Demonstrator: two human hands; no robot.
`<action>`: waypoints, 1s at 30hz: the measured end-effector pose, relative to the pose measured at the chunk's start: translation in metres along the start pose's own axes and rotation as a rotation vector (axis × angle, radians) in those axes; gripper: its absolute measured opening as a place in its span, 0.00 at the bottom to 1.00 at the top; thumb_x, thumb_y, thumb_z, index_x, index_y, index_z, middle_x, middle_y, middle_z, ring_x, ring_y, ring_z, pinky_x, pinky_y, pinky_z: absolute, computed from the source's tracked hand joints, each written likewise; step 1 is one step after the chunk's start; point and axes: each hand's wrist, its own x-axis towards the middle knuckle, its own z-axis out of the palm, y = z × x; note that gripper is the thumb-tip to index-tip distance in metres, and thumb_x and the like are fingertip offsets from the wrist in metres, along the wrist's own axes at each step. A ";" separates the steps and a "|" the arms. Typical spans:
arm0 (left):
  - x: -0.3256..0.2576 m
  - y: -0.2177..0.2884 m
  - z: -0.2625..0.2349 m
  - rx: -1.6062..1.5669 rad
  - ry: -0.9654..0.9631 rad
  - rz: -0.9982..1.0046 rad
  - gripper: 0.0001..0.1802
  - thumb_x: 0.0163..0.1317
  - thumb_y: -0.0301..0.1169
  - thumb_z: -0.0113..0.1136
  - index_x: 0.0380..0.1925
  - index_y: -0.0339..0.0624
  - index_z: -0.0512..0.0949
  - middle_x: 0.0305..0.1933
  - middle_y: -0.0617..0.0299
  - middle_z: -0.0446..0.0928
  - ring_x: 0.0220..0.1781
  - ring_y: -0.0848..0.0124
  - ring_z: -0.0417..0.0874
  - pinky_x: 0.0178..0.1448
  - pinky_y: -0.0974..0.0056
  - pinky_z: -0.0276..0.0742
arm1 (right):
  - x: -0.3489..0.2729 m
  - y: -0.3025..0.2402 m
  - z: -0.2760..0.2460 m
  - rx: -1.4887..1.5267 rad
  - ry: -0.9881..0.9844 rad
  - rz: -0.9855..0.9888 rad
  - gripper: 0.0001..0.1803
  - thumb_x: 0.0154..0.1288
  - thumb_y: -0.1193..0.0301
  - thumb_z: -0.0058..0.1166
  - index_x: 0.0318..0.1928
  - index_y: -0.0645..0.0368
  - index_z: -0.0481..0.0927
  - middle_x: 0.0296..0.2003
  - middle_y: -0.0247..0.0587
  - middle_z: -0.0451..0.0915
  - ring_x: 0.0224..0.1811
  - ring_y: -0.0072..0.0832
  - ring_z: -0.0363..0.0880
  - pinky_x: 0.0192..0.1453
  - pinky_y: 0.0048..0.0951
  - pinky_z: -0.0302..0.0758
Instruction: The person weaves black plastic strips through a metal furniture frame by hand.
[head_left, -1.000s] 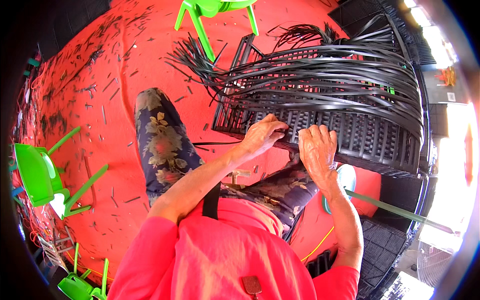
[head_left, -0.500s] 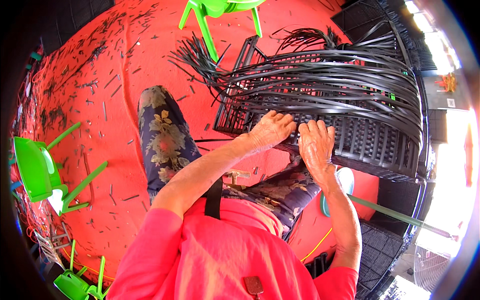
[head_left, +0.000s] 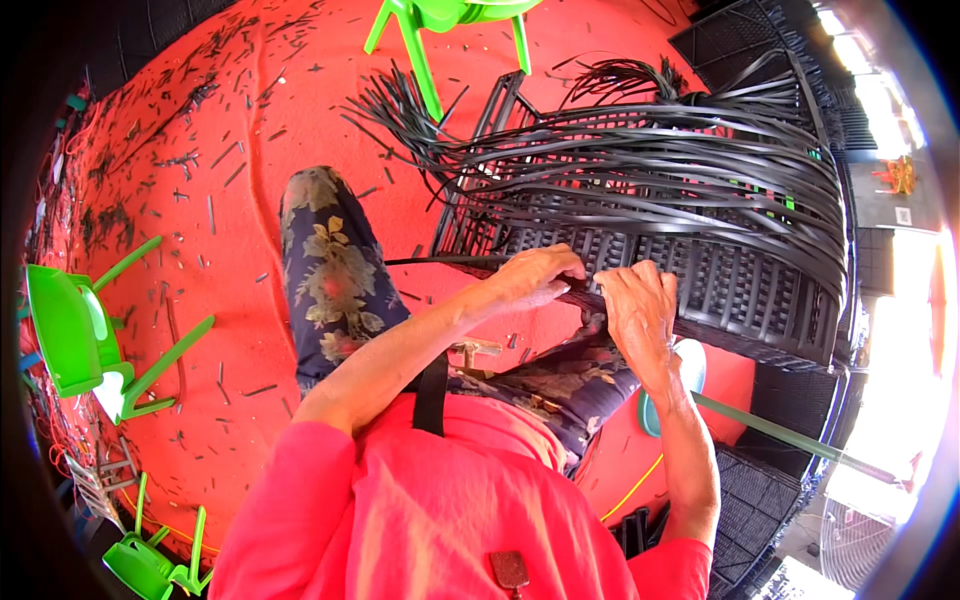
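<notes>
A black woven panel (head_left: 745, 275), made of flat plastic strips on a frame, lies in front of me with its near edge by my knees. My left hand (head_left: 538, 274) is closed at that edge, thumb and fingers pinching a black strip (head_left: 440, 261) whose tail runs out to the left. Close beside it, my right hand (head_left: 638, 310) has its fingers curled at the same edge; what lies under them is hidden. Long loose black strips (head_left: 660, 150) stretch in a thick bundle across the panel's far part, their ends fanned out at the left.
Green plastic chairs stand on the red floor covering (head_left: 330, 100): one chair (head_left: 460, 12) beyond the panel, another chair (head_left: 65, 330) at the left. Black strip scraps litter the floor. A hammer-like wooden tool (head_left: 475, 349) lies by my lap. A green pole (head_left: 790, 435) extends at the right.
My left hand has come down from the weave to the near edge, its fingers now pinched. The right hand has lowered slightly and curled further. The strip's tail has risen a little.
</notes>
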 end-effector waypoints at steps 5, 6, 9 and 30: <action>-0.037 -0.050 0.004 0.248 0.265 -0.148 0.10 0.53 0.29 0.62 0.36 0.41 0.75 0.40 0.57 0.75 0.43 0.57 0.76 0.47 0.56 0.74 | -0.003 0.000 0.000 0.032 0.044 -0.017 0.09 0.52 0.73 0.54 0.35 0.54 0.82 0.29 0.29 0.78 0.39 0.28 0.72 0.44 0.34 0.64; -0.042 -0.054 0.005 0.274 0.289 -0.115 0.12 0.53 0.31 0.63 0.38 0.42 0.75 0.39 0.58 0.75 0.45 0.58 0.75 0.49 0.56 0.71 | -0.003 0.000 0.001 0.013 0.042 -0.023 0.08 0.52 0.73 0.54 0.35 0.54 0.82 0.29 0.29 0.78 0.39 0.28 0.72 0.44 0.34 0.64; -0.040 -0.060 0.004 0.270 0.164 -0.236 0.14 0.53 0.31 0.63 0.39 0.43 0.74 0.40 0.58 0.74 0.45 0.57 0.74 0.49 0.54 0.71 | -0.001 -0.001 0.003 0.005 0.044 -0.013 0.08 0.53 0.73 0.54 0.35 0.53 0.82 0.29 0.29 0.78 0.38 0.30 0.71 0.43 0.35 0.64; -0.040 -0.101 0.014 0.429 0.089 -0.479 0.31 0.67 0.53 0.42 0.24 0.37 0.79 0.27 0.46 0.79 0.35 0.48 0.81 0.40 0.51 0.76 | 0.010 -0.003 0.009 -0.024 -0.020 0.083 0.11 0.53 0.73 0.54 0.39 0.54 0.78 0.28 0.34 0.77 0.37 0.33 0.71 0.45 0.38 0.61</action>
